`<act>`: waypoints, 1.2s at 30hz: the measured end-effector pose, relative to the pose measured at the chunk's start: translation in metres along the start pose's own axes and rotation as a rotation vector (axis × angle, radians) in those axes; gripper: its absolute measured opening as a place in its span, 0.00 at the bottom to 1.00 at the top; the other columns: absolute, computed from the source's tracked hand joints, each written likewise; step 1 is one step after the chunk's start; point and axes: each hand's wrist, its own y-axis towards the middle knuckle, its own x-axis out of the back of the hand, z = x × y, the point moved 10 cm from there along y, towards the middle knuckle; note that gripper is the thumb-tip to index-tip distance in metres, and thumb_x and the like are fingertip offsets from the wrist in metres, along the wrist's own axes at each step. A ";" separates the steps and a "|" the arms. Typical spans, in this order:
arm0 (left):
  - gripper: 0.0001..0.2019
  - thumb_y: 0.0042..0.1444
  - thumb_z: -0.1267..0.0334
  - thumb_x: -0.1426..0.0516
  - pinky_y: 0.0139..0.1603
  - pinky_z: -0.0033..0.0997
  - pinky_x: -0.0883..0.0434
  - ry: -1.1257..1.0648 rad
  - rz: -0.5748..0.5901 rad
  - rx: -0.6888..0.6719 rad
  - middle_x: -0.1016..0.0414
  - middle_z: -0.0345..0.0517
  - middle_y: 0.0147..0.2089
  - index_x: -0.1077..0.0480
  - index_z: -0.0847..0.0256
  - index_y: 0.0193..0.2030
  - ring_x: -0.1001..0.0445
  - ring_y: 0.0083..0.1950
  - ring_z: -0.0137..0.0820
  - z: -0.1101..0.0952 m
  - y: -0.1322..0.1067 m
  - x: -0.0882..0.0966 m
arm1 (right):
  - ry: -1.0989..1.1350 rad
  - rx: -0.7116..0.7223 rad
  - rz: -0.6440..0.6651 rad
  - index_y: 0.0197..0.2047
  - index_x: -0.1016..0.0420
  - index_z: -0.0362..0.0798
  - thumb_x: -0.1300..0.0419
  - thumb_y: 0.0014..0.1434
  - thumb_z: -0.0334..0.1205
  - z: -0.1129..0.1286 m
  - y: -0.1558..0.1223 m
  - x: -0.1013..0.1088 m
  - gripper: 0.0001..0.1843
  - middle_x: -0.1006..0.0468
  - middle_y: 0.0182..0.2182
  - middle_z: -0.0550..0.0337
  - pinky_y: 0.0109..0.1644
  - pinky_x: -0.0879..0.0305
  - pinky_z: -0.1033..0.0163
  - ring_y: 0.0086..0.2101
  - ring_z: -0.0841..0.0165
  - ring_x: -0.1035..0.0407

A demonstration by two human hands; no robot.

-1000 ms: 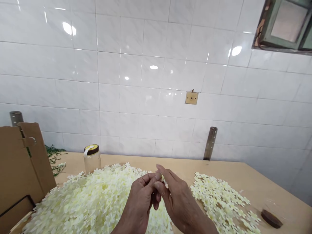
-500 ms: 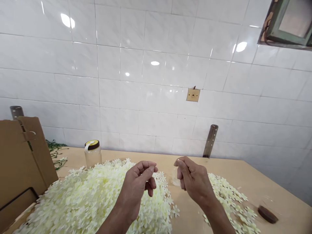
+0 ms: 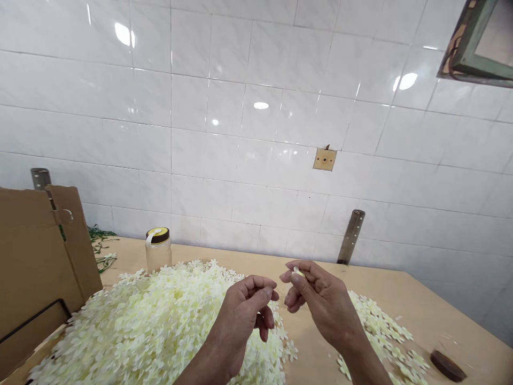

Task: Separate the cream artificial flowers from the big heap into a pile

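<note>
My left hand (image 3: 249,318) hovers over the right side of a big heap of pale yellow-white artificial flowers (image 3: 156,315). Its thumb and forefinger are pinched together; anything between them is too small to make out. Across a small gap, my right hand (image 3: 320,294) pinches a small white artificial flower (image 3: 297,271) between thumb and fingers, with only part of it showing. Beneath and beyond the right wrist lies a smaller spread of the same flowers (image 3: 379,326), partly hidden by the forearm.
A clear jar with a brown and yellow lid (image 3: 158,251) stands behind the heap. At left is a cardboard box (image 3: 40,256), with green stems (image 3: 100,238) behind it. A clear container with a dark brown base or lid (image 3: 448,365) lies at right. A tiled wall (image 3: 248,203) backs the table.
Both hands have come nearer each other, the left moving right. The right fingers have opened out a little, and a white flower now shows in them. The view has shifted slightly.
</note>
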 end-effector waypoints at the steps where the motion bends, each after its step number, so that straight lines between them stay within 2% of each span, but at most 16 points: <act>1: 0.12 0.50 0.58 0.37 0.19 0.24 0.41 0.000 0.001 0.000 0.25 0.47 0.38 0.27 0.64 0.38 0.33 0.22 0.23 0.000 0.000 0.000 | -0.021 -0.009 0.003 0.49 0.27 0.44 0.40 0.63 0.55 0.000 -0.001 0.001 0.22 0.20 0.30 0.55 0.28 0.25 0.61 0.23 0.68 0.26; 6: 0.12 0.52 0.58 0.38 0.19 0.24 0.40 0.007 -0.004 -0.015 0.26 0.48 0.39 0.27 0.64 0.38 0.34 0.23 0.23 -0.005 0.001 0.004 | -0.156 0.054 -0.039 0.42 0.23 0.46 0.43 0.65 0.55 0.011 -0.006 0.005 0.20 0.21 0.26 0.58 0.24 0.29 0.64 0.18 0.70 0.29; 10: 0.10 0.53 0.59 0.39 0.20 0.24 0.40 0.012 0.005 -0.001 0.26 0.48 0.39 0.27 0.64 0.38 0.34 0.24 0.24 -0.002 0.000 0.002 | -0.198 0.147 -0.031 0.50 0.26 0.47 0.48 0.69 0.51 0.018 -0.007 0.000 0.19 0.19 0.26 0.59 0.32 0.23 0.61 0.24 0.67 0.24; 13: 0.10 0.55 0.58 0.39 0.22 0.25 0.38 -0.002 0.016 0.010 0.26 0.49 0.40 0.27 0.64 0.38 0.31 0.26 0.25 0.001 0.000 0.001 | -0.277 0.250 -0.038 0.59 0.32 0.50 0.52 0.71 0.48 0.026 -0.008 -0.003 0.19 0.17 0.40 0.52 0.35 0.22 0.59 0.29 0.66 0.21; 15: 0.12 0.56 0.56 0.39 0.25 0.26 0.35 -0.013 0.021 0.004 0.26 0.50 0.42 0.25 0.64 0.40 0.29 0.30 0.27 0.001 -0.001 0.001 | -0.381 0.283 -0.045 0.64 0.37 0.53 0.51 0.71 0.46 0.029 -0.010 -0.005 0.21 0.19 0.50 0.50 0.41 0.22 0.57 0.37 0.64 0.20; 18: 0.16 0.58 0.52 0.40 0.33 0.30 0.30 -0.055 0.067 -0.016 0.25 0.52 0.43 0.23 0.64 0.42 0.27 0.37 0.32 -0.003 -0.003 -0.005 | -0.514 0.285 0.004 0.69 0.43 0.58 0.49 0.71 0.44 0.030 -0.013 -0.014 0.25 0.20 0.53 0.54 0.53 0.26 0.53 0.51 0.61 0.24; 22: 0.18 0.60 0.49 0.41 0.39 0.32 0.30 -0.120 0.163 -0.051 0.25 0.50 0.37 0.23 0.64 0.40 0.28 0.39 0.34 -0.009 -0.005 -0.017 | -0.546 0.339 0.118 0.73 0.52 0.59 0.51 0.71 0.40 0.030 -0.020 -0.031 0.30 0.24 0.57 0.54 0.59 0.30 0.50 0.59 0.60 0.31; 25: 0.17 0.58 0.49 0.39 0.38 0.31 0.31 -0.112 0.171 -0.052 0.25 0.50 0.34 0.22 0.65 0.38 0.29 0.36 0.32 -0.008 -0.004 -0.017 | -0.560 0.345 0.177 0.74 0.57 0.60 0.51 0.70 0.37 0.027 -0.023 -0.039 0.33 0.26 0.60 0.55 0.60 0.31 0.48 0.60 0.61 0.33; 31: 0.18 0.55 0.49 0.36 0.38 0.32 0.31 -0.084 0.160 -0.023 0.24 0.52 0.33 0.22 0.66 0.34 0.28 0.34 0.32 -0.003 -0.002 -0.015 | -0.525 0.319 0.260 0.75 0.64 0.59 0.55 0.69 0.30 0.022 -0.024 -0.045 0.37 0.30 0.63 0.51 0.52 0.24 0.53 0.56 0.62 0.28; 36: 0.16 0.54 0.53 0.35 0.36 0.33 0.31 -0.053 0.123 -0.013 0.25 0.51 0.28 0.24 0.67 0.29 0.29 0.30 0.31 0.003 0.001 -0.012 | -0.544 0.287 0.284 0.75 0.66 0.62 0.55 0.68 0.29 0.018 -0.024 -0.045 0.39 0.31 0.64 0.54 0.56 0.26 0.50 0.59 0.62 0.32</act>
